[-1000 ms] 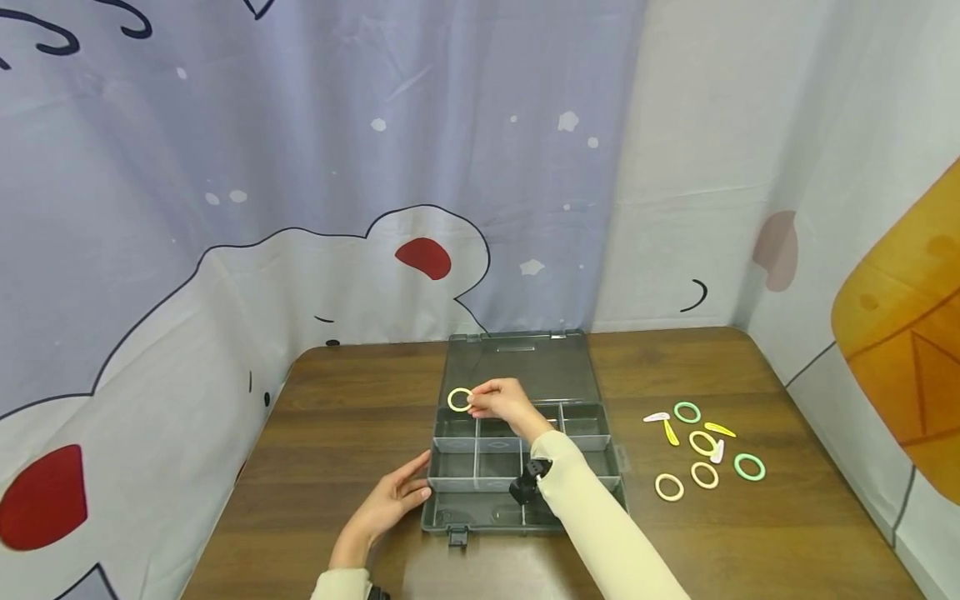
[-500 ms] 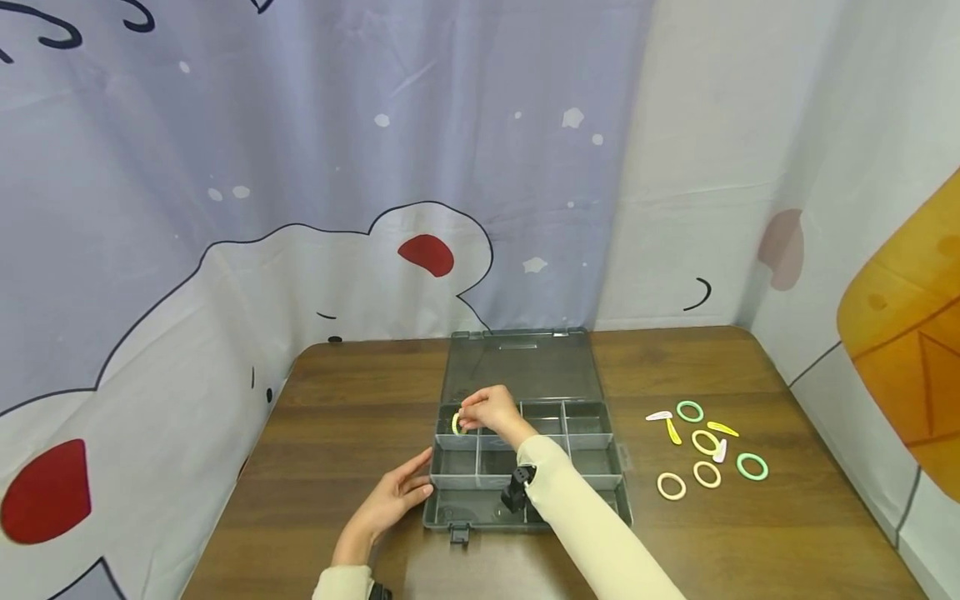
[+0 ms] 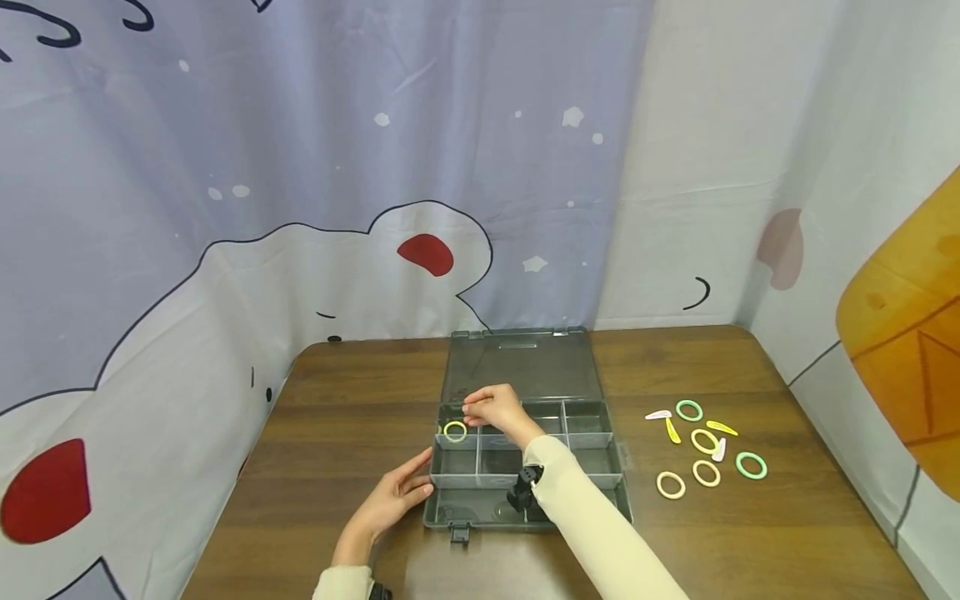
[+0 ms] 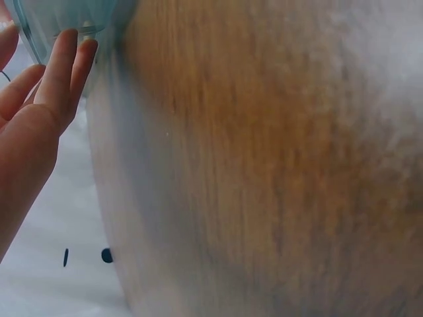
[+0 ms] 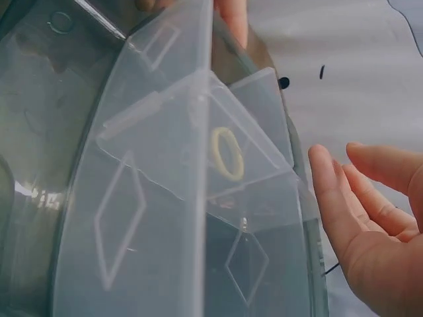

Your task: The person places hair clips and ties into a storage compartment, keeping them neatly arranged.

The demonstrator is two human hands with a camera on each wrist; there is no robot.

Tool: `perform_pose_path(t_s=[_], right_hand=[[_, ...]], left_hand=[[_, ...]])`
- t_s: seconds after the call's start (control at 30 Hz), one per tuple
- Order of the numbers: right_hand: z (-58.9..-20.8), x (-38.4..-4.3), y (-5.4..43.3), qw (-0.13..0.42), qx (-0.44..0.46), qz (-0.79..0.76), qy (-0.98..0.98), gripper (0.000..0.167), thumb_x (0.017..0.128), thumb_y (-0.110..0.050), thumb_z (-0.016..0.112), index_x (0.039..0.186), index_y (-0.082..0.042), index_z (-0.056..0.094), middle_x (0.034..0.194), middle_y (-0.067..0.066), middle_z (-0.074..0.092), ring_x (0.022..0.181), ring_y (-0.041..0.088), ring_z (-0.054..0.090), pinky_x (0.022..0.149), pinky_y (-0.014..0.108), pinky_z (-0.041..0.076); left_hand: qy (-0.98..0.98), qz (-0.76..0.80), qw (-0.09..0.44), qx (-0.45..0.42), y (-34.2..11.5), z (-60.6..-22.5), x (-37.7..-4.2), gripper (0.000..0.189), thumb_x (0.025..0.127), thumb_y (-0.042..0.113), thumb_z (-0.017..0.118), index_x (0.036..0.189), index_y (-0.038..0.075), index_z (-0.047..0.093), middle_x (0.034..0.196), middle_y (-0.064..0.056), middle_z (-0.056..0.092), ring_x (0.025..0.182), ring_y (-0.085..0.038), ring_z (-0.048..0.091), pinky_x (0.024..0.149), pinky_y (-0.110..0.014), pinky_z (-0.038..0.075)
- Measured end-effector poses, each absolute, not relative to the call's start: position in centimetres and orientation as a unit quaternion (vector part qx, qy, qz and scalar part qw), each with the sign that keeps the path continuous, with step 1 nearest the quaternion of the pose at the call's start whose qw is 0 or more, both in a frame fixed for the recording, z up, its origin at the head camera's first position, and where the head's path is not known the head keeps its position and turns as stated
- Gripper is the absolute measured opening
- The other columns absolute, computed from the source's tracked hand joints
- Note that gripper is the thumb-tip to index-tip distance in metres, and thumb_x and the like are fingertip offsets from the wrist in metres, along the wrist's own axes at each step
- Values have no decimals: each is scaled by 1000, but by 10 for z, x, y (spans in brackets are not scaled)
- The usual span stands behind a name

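A pale yellow hair tie point(image 3: 455, 422) sits in the back left compartment of a dark see-through organizer box point(image 3: 454, 493). My right hand point(image 3: 498, 410) hovers over the back row just right of that hair tie, thumb and fingers apart from it. In the right wrist view the hair tie point(image 5: 217, 153) shows through the clear divider point(image 5: 168, 198), and the right hand's fingers hold nothing. With straight fingers my left hand point(image 3: 390, 500) touches the box's left side. In the left wrist view the fingertips of the left hand point(image 4: 49, 99) lie against the box wall point(image 4: 112, 16).
The box's lid point(image 3: 522, 367) lies open toward the back. To the right on the wooden table point(image 3: 352, 392) are green hair ties point(image 3: 741, 474), cream hair ties point(image 3: 659, 486) and several hair clips point(image 3: 722, 428). A curtain point(image 3: 300, 125) hangs behind.
My right hand brought the yellow hair tie down into the back left compartment and let it go, then drew slightly right. The left hand stayed by the box.
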State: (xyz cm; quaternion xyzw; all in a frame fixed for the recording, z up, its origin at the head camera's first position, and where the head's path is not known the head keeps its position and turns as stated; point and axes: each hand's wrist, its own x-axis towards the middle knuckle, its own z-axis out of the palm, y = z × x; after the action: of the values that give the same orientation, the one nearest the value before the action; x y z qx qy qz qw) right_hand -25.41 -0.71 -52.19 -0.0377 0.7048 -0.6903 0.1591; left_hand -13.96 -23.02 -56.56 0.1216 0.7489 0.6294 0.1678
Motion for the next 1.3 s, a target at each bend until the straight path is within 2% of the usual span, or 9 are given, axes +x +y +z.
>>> perform_pose_path(t_s=[0.23, 0.47, 0.53, 0.77, 0.83, 0.9, 1.13, 1.3], right_hand=[[-517, -259, 6, 147, -54, -712, 685, 30, 85, 6, 66, 111, 19, 58, 100, 35, 65, 72, 19, 70, 76, 40, 57], [-504, -265, 41, 113, -50, -717, 686, 29, 86, 3, 67, 112, 12, 62, 101, 31, 66, 80, 24, 70, 85, 49, 53], [-497, -265, 54, 104, -51, -720, 684, 29, 87, 3, 66, 114, 13, 61, 99, 29, 67, 83, 26, 70, 86, 47, 53], [-490, -271, 99, 64, -51, -733, 675, 35, 88, 1, 66, 119, 14, 57, 87, 5, 70, 86, 26, 70, 85, 41, 54], [-491, -271, 110, 52, -46, -735, 675, 36, 89, 1, 66, 120, 15, 56, 86, 4, 69, 85, 26, 70, 81, 36, 56], [-493, -271, 121, 43, -42, -734, 676, 36, 89, 1, 65, 121, 15, 54, 85, 3, 69, 82, 21, 70, 79, 32, 57], [-496, -263, 155, 12, -21, -731, 682, 37, 90, 1, 64, 121, 16, 54, 97, 18, 69, 79, 14, 69, 79, 31, 56], [-500, -253, 181, -10, -16, -722, 692, 39, 91, -1, 63, 124, 18, 51, 94, 9, 70, 79, 8, 69, 79, 27, 56]], left_hand=[[742, 639, 181, 92, -229, -562, -136, 66, 95, 5, 59, 150, -1, 25, 152, -30, 24, 129, -44, 42, 98, -25, 44], [741, 641, 176, 95, -230, -560, -137, 66, 94, 6, 61, 150, -1, 26, 151, -30, 25, 128, -44, 43, 97, -22, 44], [742, 640, 174, 95, -230, -560, -136, 66, 94, 7, 61, 150, -1, 26, 151, -30, 25, 129, -44, 42, 98, -24, 44], [740, 644, 170, 98, -231, -562, -137, 65, 94, 7, 60, 150, 0, 27, 151, -29, 26, 129, -44, 42, 99, -25, 44], [740, 643, 170, 100, -231, -563, -137, 66, 94, 7, 60, 150, -1, 26, 151, -30, 26, 129, -44, 42, 98, -24, 43], [740, 642, 171, 102, -231, -563, -136, 66, 94, 7, 60, 150, -1, 26, 150, -30, 26, 129, -44, 42, 97, -22, 43], [742, 639, 174, 104, -228, -563, -137, 66, 94, 8, 61, 150, -1, 26, 150, -31, 27, 128, -44, 42, 97, -23, 43], [739, 642, 179, 102, -227, -563, -137, 66, 94, 8, 60, 150, -1, 26, 150, -31, 27, 129, -44, 42, 97, -24, 44]])
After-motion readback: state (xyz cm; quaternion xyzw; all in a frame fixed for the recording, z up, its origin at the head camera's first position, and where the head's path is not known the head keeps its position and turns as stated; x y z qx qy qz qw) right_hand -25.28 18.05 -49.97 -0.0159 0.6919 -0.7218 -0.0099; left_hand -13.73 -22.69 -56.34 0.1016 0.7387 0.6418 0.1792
